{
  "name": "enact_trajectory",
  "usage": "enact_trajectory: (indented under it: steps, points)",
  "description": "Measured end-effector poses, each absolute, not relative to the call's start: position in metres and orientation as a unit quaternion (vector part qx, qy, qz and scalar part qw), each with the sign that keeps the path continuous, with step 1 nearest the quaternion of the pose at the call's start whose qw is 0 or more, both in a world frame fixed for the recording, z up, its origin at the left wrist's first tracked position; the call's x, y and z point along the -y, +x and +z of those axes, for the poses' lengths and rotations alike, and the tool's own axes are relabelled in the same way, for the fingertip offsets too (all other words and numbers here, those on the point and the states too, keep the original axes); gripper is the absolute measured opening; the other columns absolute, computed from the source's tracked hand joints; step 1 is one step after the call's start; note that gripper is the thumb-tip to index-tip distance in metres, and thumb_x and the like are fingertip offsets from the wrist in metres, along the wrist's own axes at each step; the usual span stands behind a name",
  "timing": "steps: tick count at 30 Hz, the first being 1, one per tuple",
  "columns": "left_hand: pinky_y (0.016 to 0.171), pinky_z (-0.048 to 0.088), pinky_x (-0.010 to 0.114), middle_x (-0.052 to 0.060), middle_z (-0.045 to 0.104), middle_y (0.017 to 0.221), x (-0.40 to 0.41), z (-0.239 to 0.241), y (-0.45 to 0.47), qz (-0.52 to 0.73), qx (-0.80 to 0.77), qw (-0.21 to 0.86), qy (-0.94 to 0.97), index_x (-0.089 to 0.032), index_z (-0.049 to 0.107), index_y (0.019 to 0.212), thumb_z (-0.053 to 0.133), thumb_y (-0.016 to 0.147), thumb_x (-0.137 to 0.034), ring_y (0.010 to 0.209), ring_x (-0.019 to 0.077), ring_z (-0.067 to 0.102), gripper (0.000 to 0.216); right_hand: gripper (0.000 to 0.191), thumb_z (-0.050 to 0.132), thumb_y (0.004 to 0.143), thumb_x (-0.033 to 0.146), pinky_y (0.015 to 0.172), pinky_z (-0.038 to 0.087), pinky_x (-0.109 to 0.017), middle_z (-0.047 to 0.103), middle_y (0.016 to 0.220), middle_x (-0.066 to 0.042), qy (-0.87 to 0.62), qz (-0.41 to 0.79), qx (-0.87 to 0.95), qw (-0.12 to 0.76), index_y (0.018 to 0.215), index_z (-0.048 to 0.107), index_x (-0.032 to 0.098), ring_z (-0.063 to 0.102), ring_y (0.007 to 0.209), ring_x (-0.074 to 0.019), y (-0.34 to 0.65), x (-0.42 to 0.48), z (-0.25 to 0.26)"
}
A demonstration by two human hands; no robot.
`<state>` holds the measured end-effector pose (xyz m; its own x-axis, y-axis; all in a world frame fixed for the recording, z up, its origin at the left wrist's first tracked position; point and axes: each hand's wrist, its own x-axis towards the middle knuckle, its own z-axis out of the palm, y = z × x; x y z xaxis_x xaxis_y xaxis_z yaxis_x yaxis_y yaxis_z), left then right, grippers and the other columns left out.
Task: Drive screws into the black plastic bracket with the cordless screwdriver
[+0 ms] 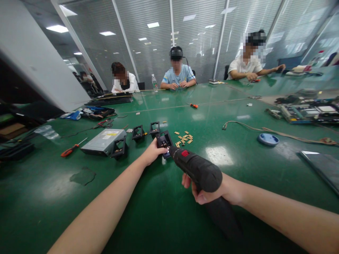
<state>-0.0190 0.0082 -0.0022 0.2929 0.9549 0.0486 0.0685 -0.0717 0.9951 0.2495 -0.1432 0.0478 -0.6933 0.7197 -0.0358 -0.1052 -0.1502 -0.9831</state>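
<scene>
My right hand (202, 194) is closed around the grip of a black cordless drill (197, 167) with a red switch on its top. The drill points away and to the left, its nose at a black plastic housing (164, 141). My left hand (153, 152) grips that housing by its near left side, thumb across the front edge. Small metal parts show inside the housing; the drill's tip is hard to make out there. Just right of the housing lies a loose pile of small brass-coloured plates (184, 137).
Similar black frames (138, 133) stand left of the housing, near a silver optical drive (103, 141) and an orange-handled screwdriver (70, 151). A blue oval lid (268, 139), cables (249, 128) and circuit boards (312, 109) lie to the right. Several people sit across the green table (148, 218).
</scene>
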Motion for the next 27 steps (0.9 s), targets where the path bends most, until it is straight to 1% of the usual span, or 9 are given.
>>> enact_trajectory:
  steps: [3, 8, 12, 16, 20, 24, 27]
  points:
    - [0.104, 0.045, 0.047, 0.005, 0.070, 0.105, -0.008, -0.002, -0.019, 0.415, -0.424, 0.536, 0.601, -0.018, 0.054, 0.121, 0.082, 0.059, -0.019, 0.100, 0.0238, 0.066, 0.068, 0.046, 0.094, 0.056, 0.028, 0.067, 0.048, -0.029, 0.068, 0.097, -0.006, -0.263, 0.711, 0.581, 0.296, 0.095, 0.073, 0.014, 0.062, 0.073, -0.0164, 0.248, 0.144, 0.047]
    - [0.104, 0.046, 0.048, 0.005, 0.070, 0.106, -0.006, 0.000, -0.019, 0.412, -0.428, 0.539, 0.597, -0.018, 0.054, 0.120, 0.081, 0.060, -0.018, 0.100, 0.0242, 0.067, 0.065, 0.047, 0.093, 0.053, 0.027, 0.066, 0.048, -0.028, 0.068, 0.083, -0.003, -0.276, 0.719, 0.566, 0.293, 0.093, 0.074, 0.013, 0.061, 0.069, -0.0166, 0.246, 0.145, 0.056]
    - [0.104, 0.046, 0.048, 0.005, 0.070, 0.106, -0.003, 0.005, -0.017, 0.411, -0.431, 0.542, 0.593, -0.017, 0.054, 0.119, 0.080, 0.060, -0.018, 0.101, 0.0247, 0.067, 0.064, 0.047, 0.092, 0.050, 0.025, 0.066, 0.047, -0.029, 0.069, 0.079, -0.002, -0.295, 0.721, 0.557, 0.288, 0.092, 0.074, 0.013, 0.061, 0.068, -0.0173, 0.245, 0.146, 0.062]
    - [0.105, 0.045, 0.048, 0.005, 0.070, 0.106, -0.002, 0.007, -0.016, 0.408, -0.435, 0.542, 0.591, -0.017, 0.054, 0.119, 0.080, 0.059, -0.017, 0.102, 0.0252, 0.067, 0.065, 0.049, 0.092, 0.049, 0.026, 0.065, 0.047, -0.030, 0.069, 0.083, -0.004, -0.300, 0.720, 0.554, 0.291, 0.092, 0.074, 0.012, 0.061, 0.069, -0.0182, 0.245, 0.146, 0.061]
    - [0.106, 0.045, 0.048, 0.005, 0.070, 0.107, -0.003, 0.006, -0.017, 0.404, -0.437, 0.541, 0.594, -0.018, 0.054, 0.120, 0.079, 0.059, -0.017, 0.104, 0.0254, 0.067, 0.066, 0.048, 0.091, 0.049, 0.025, 0.065, 0.047, -0.030, 0.068, 0.080, -0.003, -0.299, 0.720, 0.554, 0.292, 0.092, 0.074, 0.013, 0.061, 0.068, -0.0184, 0.245, 0.147, 0.060]
    - [0.105, 0.046, 0.047, 0.005, 0.070, 0.106, -0.002, 0.007, -0.016, 0.406, -0.438, 0.541, 0.592, -0.017, 0.054, 0.119, 0.079, 0.059, -0.016, 0.104, 0.0249, 0.067, 0.065, 0.050, 0.092, 0.049, 0.027, 0.066, 0.046, -0.031, 0.068, 0.088, -0.005, -0.297, 0.720, 0.555, 0.291, 0.093, 0.074, 0.013, 0.061, 0.069, -0.0180, 0.245, 0.147, 0.058]
    - [0.105, 0.046, 0.048, 0.005, 0.070, 0.107, 0.000, 0.010, -0.013, 0.406, -0.440, 0.546, 0.585, -0.017, 0.053, 0.119, 0.081, 0.058, -0.017, 0.103, 0.0246, 0.068, 0.067, 0.050, 0.093, 0.051, 0.030, 0.066, 0.045, -0.031, 0.067, 0.085, -0.004, -0.294, 0.719, 0.560, 0.288, 0.094, 0.073, 0.013, 0.059, 0.070, -0.0179, 0.246, 0.147, 0.056]
